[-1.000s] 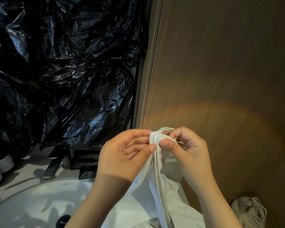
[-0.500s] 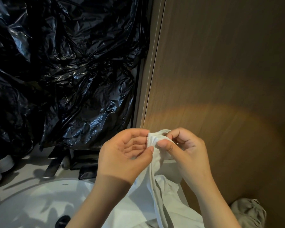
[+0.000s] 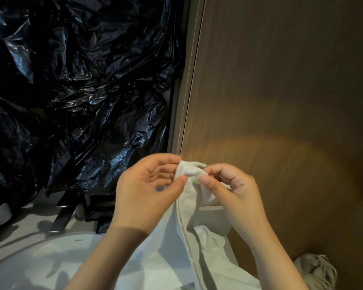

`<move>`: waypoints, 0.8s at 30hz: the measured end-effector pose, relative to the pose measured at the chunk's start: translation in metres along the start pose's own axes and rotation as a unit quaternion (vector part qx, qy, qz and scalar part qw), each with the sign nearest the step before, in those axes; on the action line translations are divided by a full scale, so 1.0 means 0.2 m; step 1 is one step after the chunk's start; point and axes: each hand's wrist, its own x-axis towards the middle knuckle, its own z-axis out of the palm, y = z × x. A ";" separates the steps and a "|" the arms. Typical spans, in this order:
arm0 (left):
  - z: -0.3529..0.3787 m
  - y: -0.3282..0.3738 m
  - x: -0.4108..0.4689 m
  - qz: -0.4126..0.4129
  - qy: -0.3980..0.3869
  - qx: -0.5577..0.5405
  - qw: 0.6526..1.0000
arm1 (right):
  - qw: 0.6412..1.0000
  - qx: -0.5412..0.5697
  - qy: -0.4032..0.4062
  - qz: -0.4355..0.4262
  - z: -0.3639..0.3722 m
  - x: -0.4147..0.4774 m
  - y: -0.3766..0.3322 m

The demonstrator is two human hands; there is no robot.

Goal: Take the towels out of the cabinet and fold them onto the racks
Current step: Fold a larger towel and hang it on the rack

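Note:
A white towel (image 3: 194, 222) hangs down from both my hands in front of a brown wooden cabinet panel (image 3: 281, 91). My left hand (image 3: 147, 191) pinches the towel's top edge between thumb and fingertips, palm facing me. My right hand (image 3: 233, 189) pinches the same bunched edge just to the right, fingers curled. The two hands are almost touching. The towel's lower part spreads out of view at the bottom. No rack is visible.
Crinkled black plastic sheeting (image 3: 82, 91) fills the left side. A white round basin (image 3: 40, 260) lies at the lower left with a chrome faucet (image 3: 61, 216) behind it. Another grey bunched cloth (image 3: 314, 271) sits at the lower right.
Both hands worked along the towel's top edge; the right fingers shifted slightly right and the bunched corner now shows between the hands.

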 end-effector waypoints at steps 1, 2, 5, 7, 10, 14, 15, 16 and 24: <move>-0.01 0.01 0.03 0.006 0.000 0.001 1.000 | 0.999 -0.029 -0.013 0.002 -0.02 0.01 0.02; -0.03 0.03 0.07 0.013 0.001 0.000 1.000 | 0.997 -0.069 -0.030 0.006 -0.05 0.02 0.04; -0.05 0.07 0.17 0.035 0.005 0.019 0.999 | 0.961 -0.265 -0.084 0.013 -0.15 0.04 0.11; -0.05 0.09 0.22 0.047 0.009 0.032 0.998 | 0.926 -0.364 -0.099 -0.014 -0.20 0.07 0.12; -0.07 0.11 0.30 0.061 0.023 0.048 0.997 | 0.904 -0.414 -0.083 -0.065 -0.27 0.13 0.05; -0.12 0.14 0.42 0.075 0.019 0.030 0.997 | 0.884 -0.440 -0.036 -0.154 -0.37 0.29 -0.12; -0.12 0.16 0.46 0.082 0.017 0.026 0.996 | 0.875 -0.447 -0.024 -0.184 -0.39 0.33 -0.17; -0.13 0.18 0.49 0.092 0.017 0.021 0.995 | 0.867 -0.453 -0.009 -0.210 -0.41 0.37 -0.22; -0.15 0.30 0.62 0.135 0.014 -0.028 0.990 | 0.870 -0.432 0.064 -0.227 -0.45 0.53 -0.44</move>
